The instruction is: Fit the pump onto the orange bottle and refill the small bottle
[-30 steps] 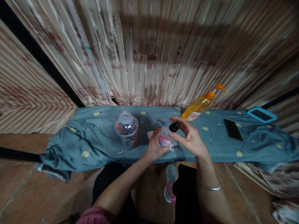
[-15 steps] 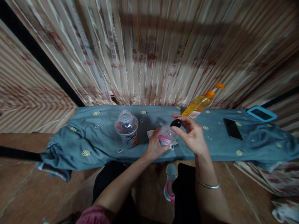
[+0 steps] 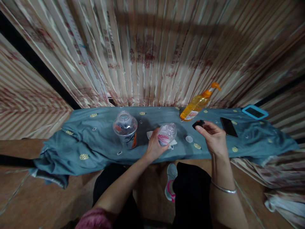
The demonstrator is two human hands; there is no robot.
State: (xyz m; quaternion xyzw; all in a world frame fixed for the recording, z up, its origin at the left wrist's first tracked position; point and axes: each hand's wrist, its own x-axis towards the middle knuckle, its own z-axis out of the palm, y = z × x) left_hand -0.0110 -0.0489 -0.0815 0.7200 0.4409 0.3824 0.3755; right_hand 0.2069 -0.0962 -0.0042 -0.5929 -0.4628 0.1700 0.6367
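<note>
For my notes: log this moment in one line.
left hand: grips small bottle | right hand: holds black cap | bottle: uncapped

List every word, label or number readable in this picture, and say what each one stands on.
None can be read.
Small bottle in the left hand: pink label, print blurred.
Domed cup: orange and dark print, illegible.
Orange pump bottle: white label, too small.
Curtain: red characters, too smeared.

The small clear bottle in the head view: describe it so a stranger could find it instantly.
On the blue-grey cloth, near the front edge, the left hand grips the small clear bottle. Unlike the bigger clear jar to its left, it has a pink label and an uncapped mouth.
</note>
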